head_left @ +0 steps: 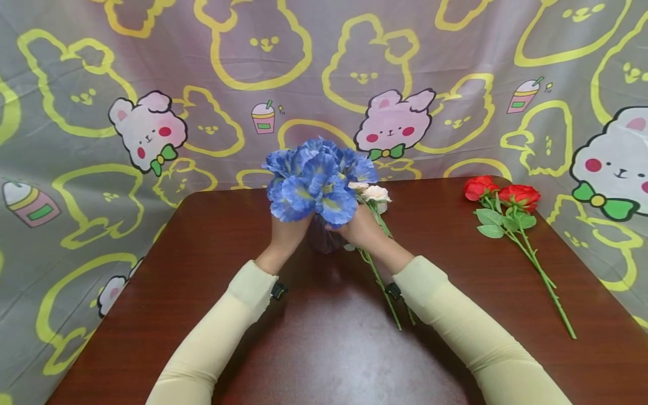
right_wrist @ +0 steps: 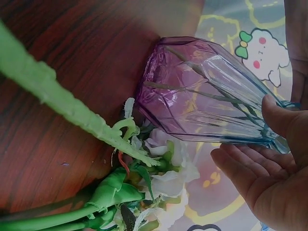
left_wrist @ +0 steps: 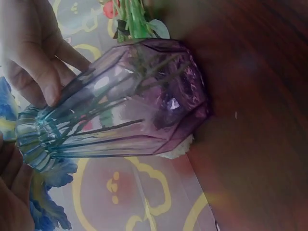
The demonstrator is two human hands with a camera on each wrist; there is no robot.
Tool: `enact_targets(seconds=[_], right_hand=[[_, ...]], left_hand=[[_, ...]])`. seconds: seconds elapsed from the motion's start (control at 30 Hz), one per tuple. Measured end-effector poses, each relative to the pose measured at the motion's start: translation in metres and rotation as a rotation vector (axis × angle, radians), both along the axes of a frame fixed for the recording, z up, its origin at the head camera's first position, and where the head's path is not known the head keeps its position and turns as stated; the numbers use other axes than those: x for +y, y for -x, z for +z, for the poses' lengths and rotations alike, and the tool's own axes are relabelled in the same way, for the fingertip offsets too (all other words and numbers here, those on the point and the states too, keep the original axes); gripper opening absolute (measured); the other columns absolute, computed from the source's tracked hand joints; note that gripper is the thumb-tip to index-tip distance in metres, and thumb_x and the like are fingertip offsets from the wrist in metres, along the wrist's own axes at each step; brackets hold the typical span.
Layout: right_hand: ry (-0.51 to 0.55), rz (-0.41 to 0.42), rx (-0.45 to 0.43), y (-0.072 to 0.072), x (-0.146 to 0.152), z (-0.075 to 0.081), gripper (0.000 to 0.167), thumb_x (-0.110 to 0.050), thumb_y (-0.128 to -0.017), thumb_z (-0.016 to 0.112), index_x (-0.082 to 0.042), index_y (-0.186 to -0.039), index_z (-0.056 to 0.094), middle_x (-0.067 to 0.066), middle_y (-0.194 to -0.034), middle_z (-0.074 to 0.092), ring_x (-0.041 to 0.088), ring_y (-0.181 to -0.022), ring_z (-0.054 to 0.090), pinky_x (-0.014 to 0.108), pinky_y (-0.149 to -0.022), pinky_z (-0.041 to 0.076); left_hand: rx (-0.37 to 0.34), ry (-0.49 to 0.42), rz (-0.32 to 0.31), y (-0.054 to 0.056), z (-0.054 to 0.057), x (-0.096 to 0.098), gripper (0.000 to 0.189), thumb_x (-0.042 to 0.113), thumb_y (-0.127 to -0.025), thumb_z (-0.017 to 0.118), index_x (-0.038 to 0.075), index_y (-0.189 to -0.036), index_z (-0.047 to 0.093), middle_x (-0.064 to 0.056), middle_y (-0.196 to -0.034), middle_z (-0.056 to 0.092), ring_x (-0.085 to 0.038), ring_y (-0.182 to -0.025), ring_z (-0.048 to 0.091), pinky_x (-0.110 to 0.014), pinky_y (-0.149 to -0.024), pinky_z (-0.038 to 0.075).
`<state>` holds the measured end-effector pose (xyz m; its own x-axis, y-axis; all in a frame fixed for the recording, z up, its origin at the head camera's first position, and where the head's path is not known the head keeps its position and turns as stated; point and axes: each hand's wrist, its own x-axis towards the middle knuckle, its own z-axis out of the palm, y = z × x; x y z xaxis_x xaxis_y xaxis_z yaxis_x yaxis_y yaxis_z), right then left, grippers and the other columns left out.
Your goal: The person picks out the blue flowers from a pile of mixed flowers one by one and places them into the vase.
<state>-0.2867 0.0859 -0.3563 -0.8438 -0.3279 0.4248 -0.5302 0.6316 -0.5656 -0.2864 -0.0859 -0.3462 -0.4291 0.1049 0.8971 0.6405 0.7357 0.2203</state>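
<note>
A glass vase (left_wrist: 130, 101), purple at its base and bluish at its ribbed neck, stands upright on the table. Blue flowers (head_left: 316, 183) spread over its mouth, and their stems show through the glass. My right hand (right_wrist: 269, 178) holds the vase's neck, its thumb against the glass and its fingers round the other side. Beneath the blossoms my left hand (head_left: 289, 233) is close at the rim, most of its fingers hidden by the flowers in the head view. Pale pink roses (right_wrist: 171, 178) lie just right of the vase.
Red roses (head_left: 518, 197) with long green stems lie on the right of the brown table (head_left: 324, 349). A cartoon-print curtain (head_left: 314, 101) hangs right behind the table and along its sides.
</note>
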Motion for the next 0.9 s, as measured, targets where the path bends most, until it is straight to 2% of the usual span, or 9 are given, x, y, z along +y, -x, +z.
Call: enact_targets(seconds=[0.13,0.2,0.43,0.53,0.6,0.67,0.77,0.8,0.9], right_hand=[[-0.008,0.007,-0.016,0.000,-0.001,0.002,0.069,-0.019,-0.080,0.082,0.003,-0.136,0.049,0.020,-0.126,0.060,0.032,-0.116,0.056,0.043,-0.094,0.048],[-0.008,0.007,-0.026,0.001,-0.002,0.004,0.072,-0.019,-0.080,0.082,0.002,-0.139,0.046,0.018,-0.132,0.056,0.031,-0.121,0.052,0.043,-0.099,0.044],[0.056,0.018,-0.080,-0.003,-0.001,0.005,0.078,-0.015,-0.079,0.083,0.002,-0.142,0.041,0.018,-0.138,0.050,0.031,-0.127,0.047,0.044,-0.104,0.039],[0.089,0.024,-0.047,-0.005,0.000,0.003,0.071,-0.014,-0.078,0.083,0.005,-0.136,0.047,0.021,-0.131,0.055,0.034,-0.121,0.052,0.045,-0.100,0.043],[0.099,0.038,-0.008,-0.006,0.002,0.000,0.052,-0.012,-0.081,0.079,0.007,-0.123,0.056,0.023,-0.117,0.062,0.035,-0.109,0.059,0.045,-0.092,0.048],[0.126,0.065,-0.001,-0.005,0.004,-0.002,0.030,-0.010,-0.085,0.073,0.007,-0.107,0.062,0.021,-0.099,0.066,0.033,-0.093,0.063,0.045,-0.083,0.052],[0.114,0.083,0.014,-0.002,0.006,-0.005,0.010,-0.007,-0.089,0.064,0.002,-0.086,0.062,0.012,-0.073,0.061,0.025,-0.071,0.058,0.041,-0.069,0.052],[0.110,0.078,-0.003,-0.002,0.007,-0.005,0.010,-0.004,-0.087,0.062,0.000,-0.079,0.058,0.008,-0.066,0.055,0.022,-0.065,0.052,0.039,-0.063,0.050],[0.062,0.058,-0.010,-0.001,0.009,-0.004,0.023,0.004,-0.080,0.061,-0.007,-0.068,0.044,-0.002,-0.060,0.035,0.018,-0.059,0.038,0.033,-0.055,0.038]], left_hand=[[0.207,0.240,0.144,0.002,-0.001,-0.002,0.028,0.001,-0.069,0.081,-0.004,-0.092,0.064,-0.014,-0.085,0.065,-0.030,-0.081,0.064,-0.043,-0.062,0.054],[0.247,0.267,0.144,0.003,0.000,-0.002,0.032,0.001,-0.066,0.082,-0.004,-0.092,0.065,-0.015,-0.085,0.064,-0.031,-0.080,0.064,-0.043,-0.060,0.054],[0.092,0.093,-0.122,-0.002,-0.002,-0.006,0.036,-0.006,-0.069,0.077,-0.011,-0.102,0.063,-0.019,-0.084,0.066,-0.035,-0.080,0.065,-0.046,-0.064,0.055],[0.113,0.141,-0.101,-0.004,-0.002,-0.007,0.032,-0.006,-0.068,0.077,-0.009,-0.097,0.064,-0.016,-0.078,0.064,-0.033,-0.075,0.065,-0.044,-0.060,0.054],[0.129,0.214,-0.042,-0.005,-0.003,-0.007,0.034,-0.004,-0.071,0.077,-0.008,-0.102,0.064,-0.016,-0.084,0.065,-0.032,-0.080,0.065,-0.043,-0.063,0.055],[0.108,0.206,-0.056,-0.005,-0.005,-0.008,0.032,-0.004,-0.070,0.077,-0.007,-0.100,0.065,-0.016,-0.087,0.065,-0.032,-0.082,0.064,-0.044,-0.067,0.054],[0.044,0.173,-0.107,-0.003,-0.008,-0.010,0.011,-0.010,-0.068,0.067,-0.002,-0.070,0.059,-0.009,-0.065,0.054,-0.028,-0.062,0.053,-0.045,-0.060,0.049],[0.018,0.126,-0.157,-0.003,-0.009,-0.011,0.019,-0.012,-0.065,0.064,0.001,-0.060,0.051,-0.007,-0.057,0.047,-0.027,-0.056,0.046,-0.046,-0.057,0.046],[0.011,0.138,-0.169,-0.002,-0.011,-0.013,0.035,-0.011,-0.062,0.058,0.010,-0.045,0.035,-0.001,-0.045,0.030,-0.023,-0.045,0.030,-0.044,-0.046,0.037]])
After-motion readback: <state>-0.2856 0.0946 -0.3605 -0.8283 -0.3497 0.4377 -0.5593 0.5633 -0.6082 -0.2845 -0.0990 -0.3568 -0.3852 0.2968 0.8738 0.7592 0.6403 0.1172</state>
